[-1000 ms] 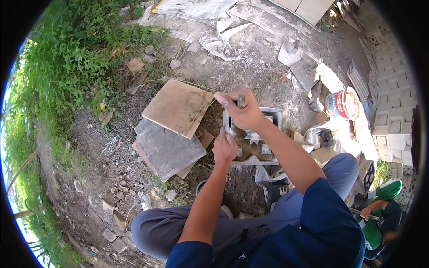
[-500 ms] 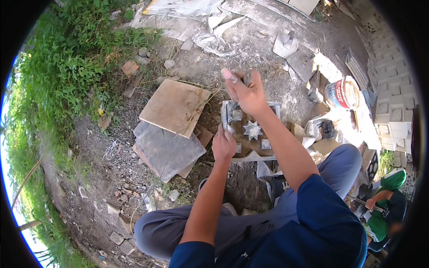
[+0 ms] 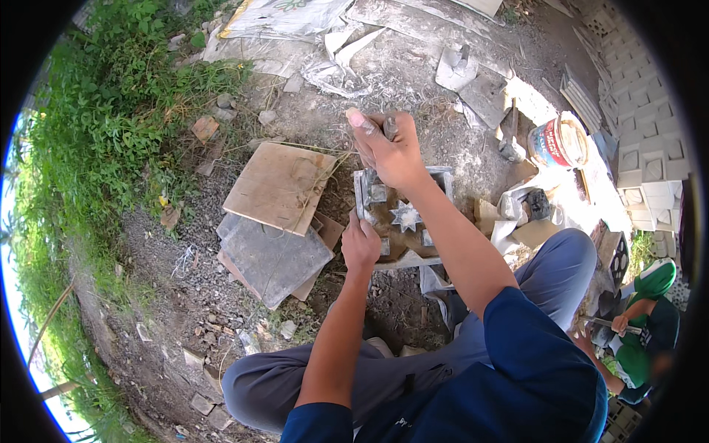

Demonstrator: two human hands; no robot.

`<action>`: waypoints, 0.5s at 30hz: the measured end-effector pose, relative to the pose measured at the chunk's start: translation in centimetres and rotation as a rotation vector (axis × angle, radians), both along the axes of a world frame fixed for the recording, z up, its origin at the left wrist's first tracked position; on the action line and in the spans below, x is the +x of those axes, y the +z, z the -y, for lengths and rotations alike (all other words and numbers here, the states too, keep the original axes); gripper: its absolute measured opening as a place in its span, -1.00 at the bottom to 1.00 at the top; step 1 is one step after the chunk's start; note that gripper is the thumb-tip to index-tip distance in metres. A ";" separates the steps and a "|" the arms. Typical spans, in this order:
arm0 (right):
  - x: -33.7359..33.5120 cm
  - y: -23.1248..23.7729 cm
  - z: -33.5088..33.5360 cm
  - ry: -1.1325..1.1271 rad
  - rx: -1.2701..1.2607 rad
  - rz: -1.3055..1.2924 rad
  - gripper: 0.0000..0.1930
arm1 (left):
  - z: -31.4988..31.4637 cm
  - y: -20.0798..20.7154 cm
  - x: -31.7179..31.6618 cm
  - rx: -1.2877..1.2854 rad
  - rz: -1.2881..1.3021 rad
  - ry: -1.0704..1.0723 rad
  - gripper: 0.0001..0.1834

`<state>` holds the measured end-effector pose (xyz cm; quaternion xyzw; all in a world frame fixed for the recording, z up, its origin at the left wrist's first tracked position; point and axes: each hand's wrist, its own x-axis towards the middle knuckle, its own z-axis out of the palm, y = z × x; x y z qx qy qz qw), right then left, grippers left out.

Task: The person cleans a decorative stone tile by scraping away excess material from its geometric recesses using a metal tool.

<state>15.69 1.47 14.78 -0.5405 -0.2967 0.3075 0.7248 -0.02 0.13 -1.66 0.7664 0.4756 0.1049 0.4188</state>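
Observation:
A square grey mould (image 3: pixel 408 261) lies on the ground before me, packed with brownish material. In its middle stands a star-shaped block (image 3: pixel 405 216), and small square blocks (image 3: pixel 377 193) sit near its corners. My left hand (image 3: pixel 360 244) is closed on the mould's left wall, its thumb along the rim. Raised over the far part of the mould, my right hand (image 3: pixel 391 155) is a fist around a dark, round-ended handle (image 3: pixel 390 127). The rest of that tool is hidden behind the fist. My right forearm covers the mould's right side.
Left of the mould lies a stack of boards, a brown one (image 3: pixel 279 184) over a grey one (image 3: pixel 275 255). A paint bucket (image 3: pixel 557 142) and a dusty trowel-like tool (image 3: pixel 511 140) are at right. Pale blocks (image 3: pixel 650 148) are stacked beyond. Another person (image 3: pixel 639 332) works at lower right.
The view has shifted slightly, so the mould and my hands appear further left. Both hands keep their holds. At lower right, the other person's arm has come into view.

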 end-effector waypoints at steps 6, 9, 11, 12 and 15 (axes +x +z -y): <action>-1.5 1.3 -0.7 0.085 -0.289 0.310 -0.44 | 0.7 0.6 0.2 -0.025 0.029 -0.009 -0.49; -1.8 1.3 -0.1 0.020 -0.125 0.212 -0.48 | 0.7 0.7 0.1 0.014 0.001 0.010 -0.47; -1.3 -0.6 -1.0 0.214 -0.258 0.348 -0.52 | 0.9 0.2 0.7 0.034 0.027 0.008 -0.44; -1.1 -0.8 -0.8 0.212 -0.256 0.351 -0.52 | 0.7 0.1 0.8 0.036 0.030 0.006 -0.44; -1.7 0.8 -0.5 0.152 -0.154 0.456 -0.55 | 0.3 0.3 0.3 -0.035 0.014 -0.020 -0.43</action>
